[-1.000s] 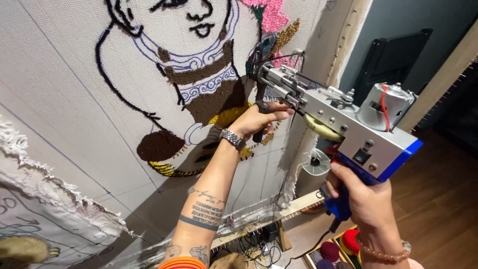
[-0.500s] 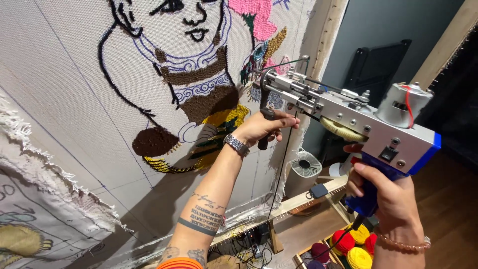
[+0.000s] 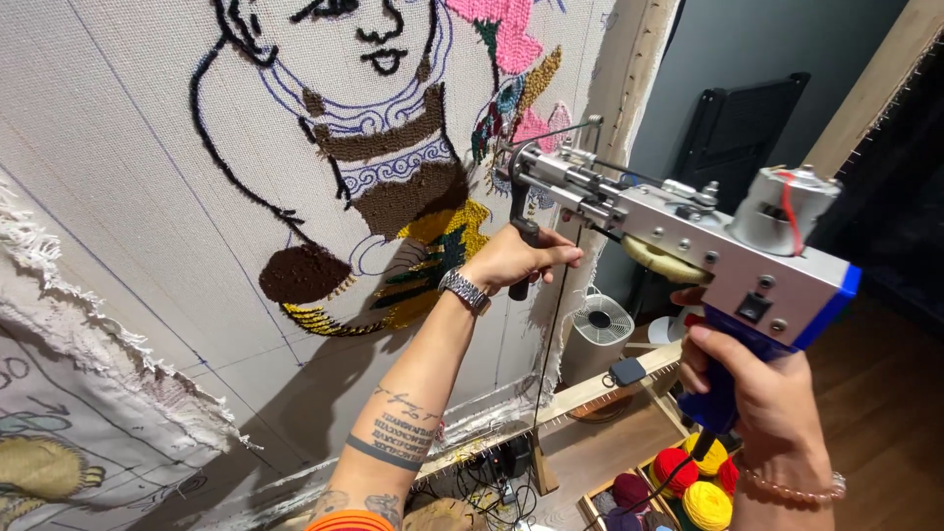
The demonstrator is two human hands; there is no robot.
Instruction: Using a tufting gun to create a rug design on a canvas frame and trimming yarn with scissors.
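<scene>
A pale woven backing cloth (image 3: 147,177) is stretched over a wooden frame (image 3: 639,69) and fills the left and middle of the view, its weave fine and flat where bare. At the far left a ragged, frayed cloth edge (image 3: 59,295) hangs in loose white threads over a second printed sheet. On the stretched cloth a figure is outlined in thick black yarn, with blue drawn guide lines beneath; patches are filled with dense looped pile: a round dark brown tuft (image 3: 300,273), a brown band at the chest, mustard yellow and green stripes lower down, and fluffy pink areas near the top.

The left hand (image 3: 511,261), on a tattooed forearm with a metal-link wristwatch (image 3: 464,290), is closed in a full wrap around the black front handle (image 3: 523,251) of a tufting gun (image 3: 688,231), close to the cloth. The gun is a boxy grey metal body with screws, a thin wire guide at its nose, a silvery cylindrical motor (image 3: 787,208) on top with a red wire, and a blue plastic rear. The right hand (image 3: 762,388), wearing a beaded bracelet, grips the blue pistol handle with all fingers curled tight.

Below right, balls of yarn (image 3: 693,487) in red, yellow and maroon lie in a wooden box on the timber floor, near a small white fan (image 3: 602,320).
</scene>
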